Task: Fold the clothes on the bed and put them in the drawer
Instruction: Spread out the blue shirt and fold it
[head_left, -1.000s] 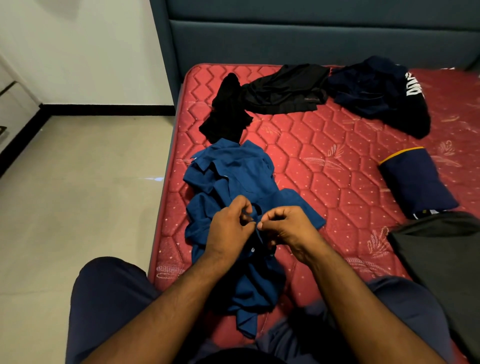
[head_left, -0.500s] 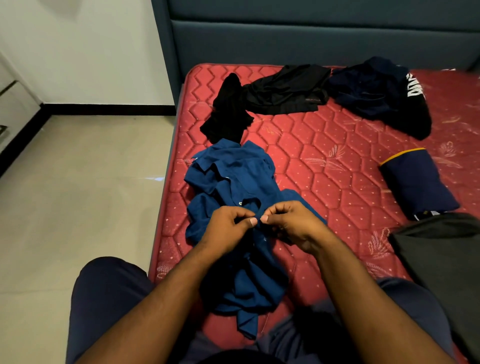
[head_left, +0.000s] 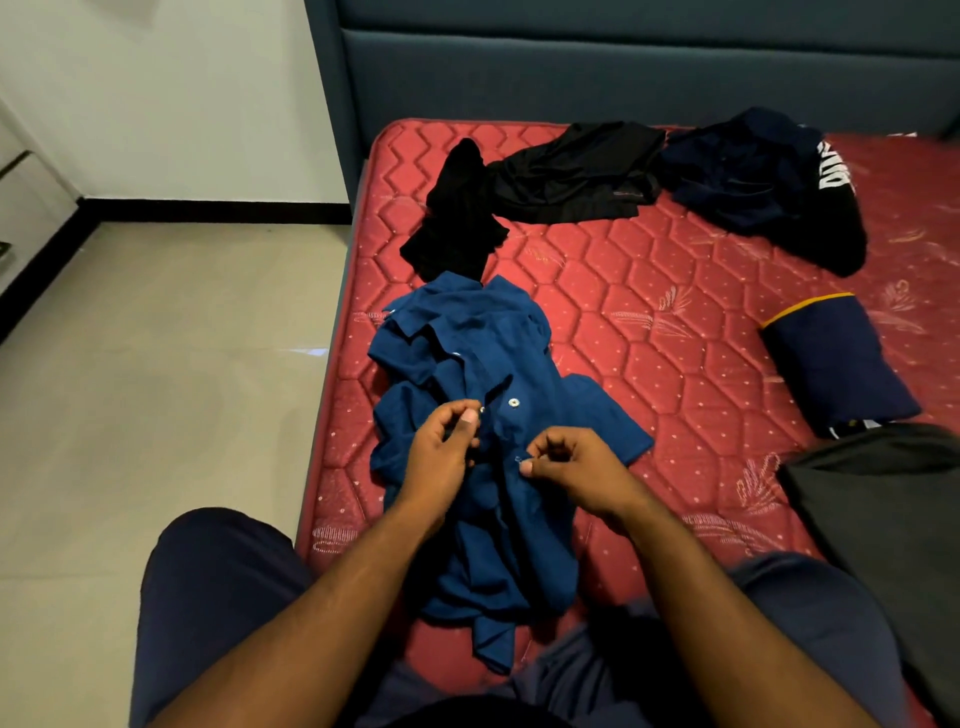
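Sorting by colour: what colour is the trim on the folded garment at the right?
Yellow-orange trim along the top edge of the folded navy garment, seen in the head view.

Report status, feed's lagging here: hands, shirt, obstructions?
Left hand, right hand pinching crumpled blue button-up shirt at placket. Unfolded. Nothing in the way.

A crumpled blue button shirt (head_left: 488, 415) lies near the bed's (head_left: 649, 322) left edge. Black clothes (head_left: 571, 171) and a navy garment (head_left: 748, 176) lie unfolded by the headboard; one navy piece (head_left: 836, 364) lies folded at right
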